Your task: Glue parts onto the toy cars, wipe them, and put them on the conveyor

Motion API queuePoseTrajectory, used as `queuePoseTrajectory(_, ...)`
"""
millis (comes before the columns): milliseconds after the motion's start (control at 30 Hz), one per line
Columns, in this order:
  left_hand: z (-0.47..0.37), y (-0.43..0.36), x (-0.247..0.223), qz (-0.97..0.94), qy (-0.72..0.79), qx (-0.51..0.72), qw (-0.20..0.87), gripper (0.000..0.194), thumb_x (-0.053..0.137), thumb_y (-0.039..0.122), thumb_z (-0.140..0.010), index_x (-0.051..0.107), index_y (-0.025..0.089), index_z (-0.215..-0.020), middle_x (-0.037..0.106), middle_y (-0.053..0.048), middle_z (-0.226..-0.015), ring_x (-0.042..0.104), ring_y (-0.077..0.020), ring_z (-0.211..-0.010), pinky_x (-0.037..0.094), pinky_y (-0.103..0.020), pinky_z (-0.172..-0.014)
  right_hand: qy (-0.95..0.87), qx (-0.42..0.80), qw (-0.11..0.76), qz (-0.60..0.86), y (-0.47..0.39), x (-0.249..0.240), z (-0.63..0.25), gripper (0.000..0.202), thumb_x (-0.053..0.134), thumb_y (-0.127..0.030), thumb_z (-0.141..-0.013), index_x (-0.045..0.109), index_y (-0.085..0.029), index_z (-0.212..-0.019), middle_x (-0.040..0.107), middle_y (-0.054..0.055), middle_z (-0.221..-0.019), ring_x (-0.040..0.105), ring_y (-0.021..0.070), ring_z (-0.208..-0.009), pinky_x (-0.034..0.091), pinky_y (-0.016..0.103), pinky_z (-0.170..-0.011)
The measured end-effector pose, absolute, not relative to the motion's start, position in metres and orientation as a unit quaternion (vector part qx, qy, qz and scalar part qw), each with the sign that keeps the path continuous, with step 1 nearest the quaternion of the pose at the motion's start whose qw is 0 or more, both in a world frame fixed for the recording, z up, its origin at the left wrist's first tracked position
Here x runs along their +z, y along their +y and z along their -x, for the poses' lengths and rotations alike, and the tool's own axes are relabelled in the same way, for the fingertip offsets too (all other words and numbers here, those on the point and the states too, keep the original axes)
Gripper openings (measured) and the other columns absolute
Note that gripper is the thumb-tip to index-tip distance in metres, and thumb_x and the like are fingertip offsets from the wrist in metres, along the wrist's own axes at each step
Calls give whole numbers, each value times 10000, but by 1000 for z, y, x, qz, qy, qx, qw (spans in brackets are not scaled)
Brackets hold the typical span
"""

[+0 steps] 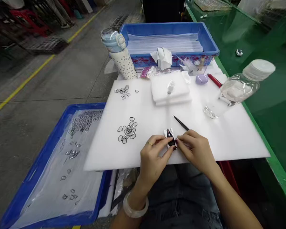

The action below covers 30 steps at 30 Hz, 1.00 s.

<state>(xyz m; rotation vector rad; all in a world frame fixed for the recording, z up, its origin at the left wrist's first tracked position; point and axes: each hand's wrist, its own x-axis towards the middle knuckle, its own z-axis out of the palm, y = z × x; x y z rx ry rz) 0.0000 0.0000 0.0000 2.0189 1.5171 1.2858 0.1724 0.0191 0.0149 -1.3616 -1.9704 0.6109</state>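
Note:
A small black and white part [171,137] lies on the white foam board [152,121] near its front edge. My left hand [156,154] pinches it from the left with thumb and forefinger. On its right side, the closed fingertips of my right hand [196,148] touch its lower end. Just above my right hand lies a black pointed tool [180,122], its thin tip toward the upper left. Several black rings [128,131] sit in a loose group left of my hands, and more rings [123,91] are near the board's back left.
A blue tray [41,159] with more rings stands lower left. Behind the board are a dotted bottle [124,62] and a blue bin [171,28]. Foam blocks [171,87], a purple case [201,79], a red pen [214,80] and a clear bottle [238,87] rest on the board.

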Motion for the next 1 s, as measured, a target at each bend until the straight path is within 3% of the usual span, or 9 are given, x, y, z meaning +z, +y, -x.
queuePoseTrajectory(267, 7, 0, 1, -673, 576, 412, 213, 322, 711, 175, -856, 711, 202, -1177, 689, -94, -1275, 652, -249, -1173, 576, -438, -985, -751, 232, 325, 527, 18, 15, -172, 140, 613, -224, -944, 746, -180, -942, 643, 29, -826, 635, 123, -642, 484, 243, -590)
queuePoseTrajectory(633, 7, 5, 7, -668, 585, 386, 249, 296, 670, 129, -854, 713, 216, -1133, 694, -82, -1233, 644, -247, -1153, 556, -466, -1007, -758, 210, 309, 535, 18, 16, -171, 124, 620, -242, -936, 724, -190, -891, 651, 33, -831, 643, 126, -649, 503, 229, -594)
queuePoseTrajectory(833, 26, 23, 15, -786, 450, 274, 322, 623, 704, 128, -851, 522, 297, -1422, 505, -66, -1516, 444, -282, -1401, 427, -526, -1144, -763, 189, 386, 484, 14, 12, -178, 131, 583, -163, -951, 709, -181, -984, 655, 31, -834, 619, 94, -622, 496, 199, -560)
queuePoseTrajectory(1000, 28, 27, 6, -765, 479, 324, 283, 439, 833, 204, -761, 698, 227, -1178, 621, -93, -1254, 589, -282, -1175, 512, -492, -1029, -805, 63, 388, 445, 4, 6, -182, 164, 582, -125, -941, 685, -168, -1061, 655, 52, -870, 622, 112, -660, 501, 220, -563)
